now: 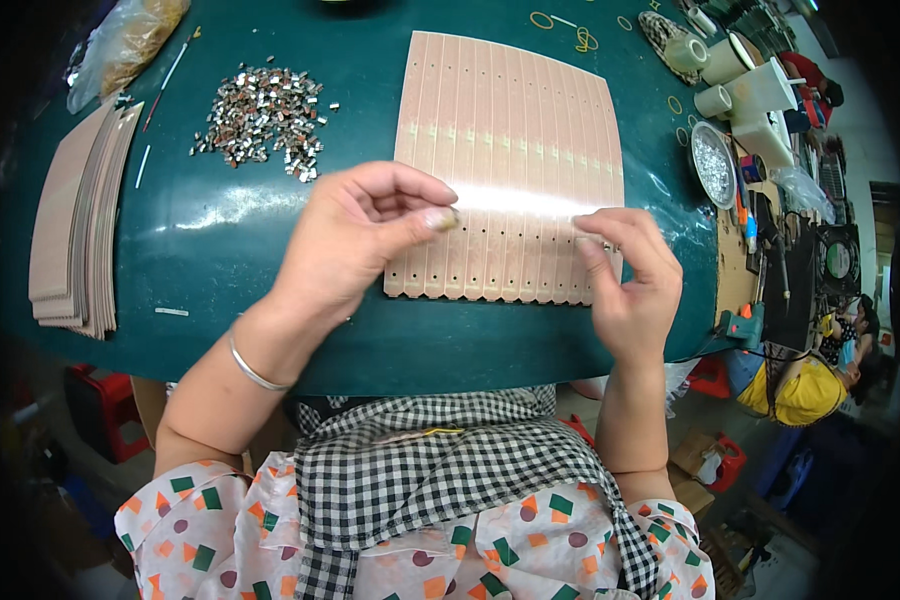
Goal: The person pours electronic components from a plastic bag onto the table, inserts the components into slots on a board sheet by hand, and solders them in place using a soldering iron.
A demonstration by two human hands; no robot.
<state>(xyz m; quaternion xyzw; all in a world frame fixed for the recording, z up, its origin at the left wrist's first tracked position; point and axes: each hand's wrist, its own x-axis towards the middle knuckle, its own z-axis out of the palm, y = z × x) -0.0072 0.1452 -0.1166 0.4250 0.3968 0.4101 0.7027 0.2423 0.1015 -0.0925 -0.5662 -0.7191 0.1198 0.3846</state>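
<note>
A pinkish panel of long joined strips (510, 130), with rows of small dark holes and a notched near edge, lies on the green table in front of me. Over its left side hovers my left hand (345, 235), thumb and index finger drawn together in a pinch; anything between the tips is too small to make out. At the panel's right edge my right hand (635, 285) also has thumb and forefinger closed together, and what they hold, if anything, is hidden. A heap of small shiny metal pieces (265, 115) is spread beyond my left hand.
A stack of similar panels (65, 230) stands at the far left, below a plastic bag (130, 45). To the right are a metal bowl of small pieces (712, 165), white containers (765, 95), rubber bands (585, 40) and a green-handled tool (742, 325). Other people sit farther right.
</note>
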